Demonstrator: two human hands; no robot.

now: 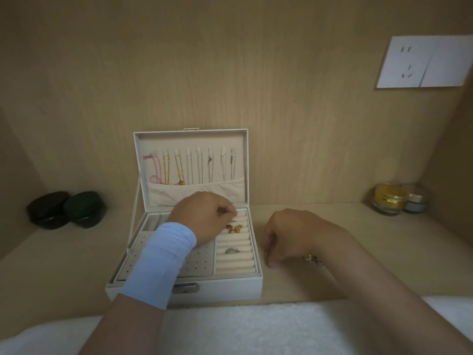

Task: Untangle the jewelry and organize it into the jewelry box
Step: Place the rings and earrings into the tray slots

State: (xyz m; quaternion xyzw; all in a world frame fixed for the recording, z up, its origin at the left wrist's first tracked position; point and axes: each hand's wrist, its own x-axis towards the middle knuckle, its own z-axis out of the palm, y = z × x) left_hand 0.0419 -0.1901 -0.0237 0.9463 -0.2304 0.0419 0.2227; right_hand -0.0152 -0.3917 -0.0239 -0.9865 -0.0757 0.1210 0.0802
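Wood-grain panels back a pale wooden desk (332,283), with a white wall socket (422,61) at the upper right. In the head view, a white jewelry box (230,285) stands open at the centre. Its lid (189,135) is upright, with necklaces (179,167) hanging from hooks above a cloth pocket.

The left hand (202,216), its forearm in a light blue sleeve (163,260), hovers over the ring rolls (236,262). Its fingers are curled tightly together, and I cannot tell whether they pinch anything. Gold pieces (234,228) lie just below them, and a silver ring (232,250) sits lower down in the rolls.

The right hand (297,237) rests on the desk beside the box with its fingers curled downward. A gold jewelry tangle (311,258) shows under its wrist, though any grip is hidden.

Two dark jars (66,210) stand at the left, two glass jars (396,198) at the right, and a white towel (243,329) lies nearest.
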